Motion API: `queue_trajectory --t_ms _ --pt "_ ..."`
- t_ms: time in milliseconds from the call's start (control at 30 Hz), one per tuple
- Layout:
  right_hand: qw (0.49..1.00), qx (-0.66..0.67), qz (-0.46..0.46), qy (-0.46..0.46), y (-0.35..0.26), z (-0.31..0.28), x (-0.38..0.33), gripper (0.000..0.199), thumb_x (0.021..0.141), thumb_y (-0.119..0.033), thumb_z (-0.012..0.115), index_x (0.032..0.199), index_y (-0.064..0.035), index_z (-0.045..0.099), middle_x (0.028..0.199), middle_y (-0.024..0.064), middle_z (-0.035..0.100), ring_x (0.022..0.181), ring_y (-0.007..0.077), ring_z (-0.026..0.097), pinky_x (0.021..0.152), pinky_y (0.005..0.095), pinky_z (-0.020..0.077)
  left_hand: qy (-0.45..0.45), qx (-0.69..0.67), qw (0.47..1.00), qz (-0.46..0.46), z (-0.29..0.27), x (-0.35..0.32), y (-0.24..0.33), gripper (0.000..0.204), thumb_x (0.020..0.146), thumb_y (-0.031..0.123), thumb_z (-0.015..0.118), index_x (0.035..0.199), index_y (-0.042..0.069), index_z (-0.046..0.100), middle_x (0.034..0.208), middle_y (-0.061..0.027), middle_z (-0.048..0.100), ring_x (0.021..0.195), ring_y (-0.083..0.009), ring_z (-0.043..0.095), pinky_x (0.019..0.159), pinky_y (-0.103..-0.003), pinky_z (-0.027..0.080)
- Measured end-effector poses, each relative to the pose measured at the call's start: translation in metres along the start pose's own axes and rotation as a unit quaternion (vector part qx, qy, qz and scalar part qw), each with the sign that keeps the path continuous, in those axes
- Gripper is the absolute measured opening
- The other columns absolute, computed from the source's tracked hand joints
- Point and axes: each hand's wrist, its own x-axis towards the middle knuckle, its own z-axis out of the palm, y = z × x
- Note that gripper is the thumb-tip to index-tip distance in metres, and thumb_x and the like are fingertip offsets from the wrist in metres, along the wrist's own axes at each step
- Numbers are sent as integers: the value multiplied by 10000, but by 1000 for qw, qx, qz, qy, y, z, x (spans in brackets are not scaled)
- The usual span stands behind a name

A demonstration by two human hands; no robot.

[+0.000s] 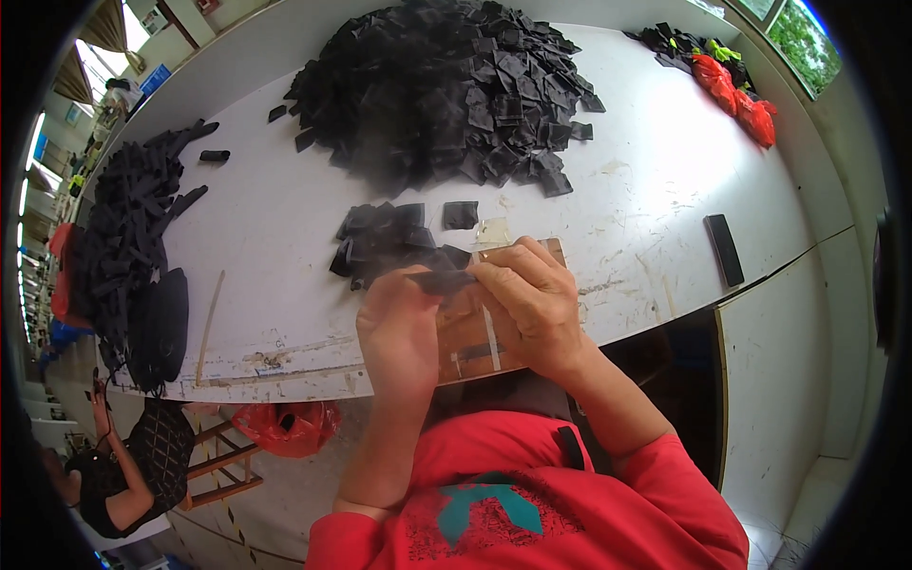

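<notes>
Both hands were up over a brown board (pixel 467 332) at the table's (pixel 655 190) near edge. The left hand (pixel 399 328) and right hand (pixel 532 299) had their fingers pinched narrow on the same little black patch (pixel 445 282), one at each end, so it sat stretched between them right above the board. Thumbs were on top as far as I could see.

Just at 11 o'clock from the hands there was a small heap (pixel 385 242) of the same black pieces, with one single square (pixel 461 215) lying at 12, a bit apart from it. Way further out at 12 sat the big pile (pixel 446 85), a huge mound of them.

Off at 9 o'clock, a stack of black strips (pixel 128 223) hung along the table's left edge, and a thin stick (pixel 209 328) lay near it. At 3 o'clock, well apart, a flat black bar (pixel 724 249). Red bags (pixel 736 90) were far off at 1 o'clock.

Another person (pixel 123 465) was down at 8 o'clock, below the table.
</notes>
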Motion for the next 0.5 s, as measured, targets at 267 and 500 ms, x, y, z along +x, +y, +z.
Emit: queue_trajectory --t_ms 267,500 --pt "998 -47 -31 -11 6 4 -5 228 595 -13 650 812 -32 583 774 52 555 664 220 519 511 316 432 -94 352 928 80 3 13 12 130 849 -1 580 975 -14 608 949 -89 631 880 -147 579 826 -283 452" --pt "988 -90 -31 -118 4 -7 5 171 604 -72 649 745 -56 553 703 50 492 669 228 517 508 327 423 -161 513 830 147 12 26 27 177 786 12 662 958 -13 628 896 -80 640 825 -136 584 769 -250 462"
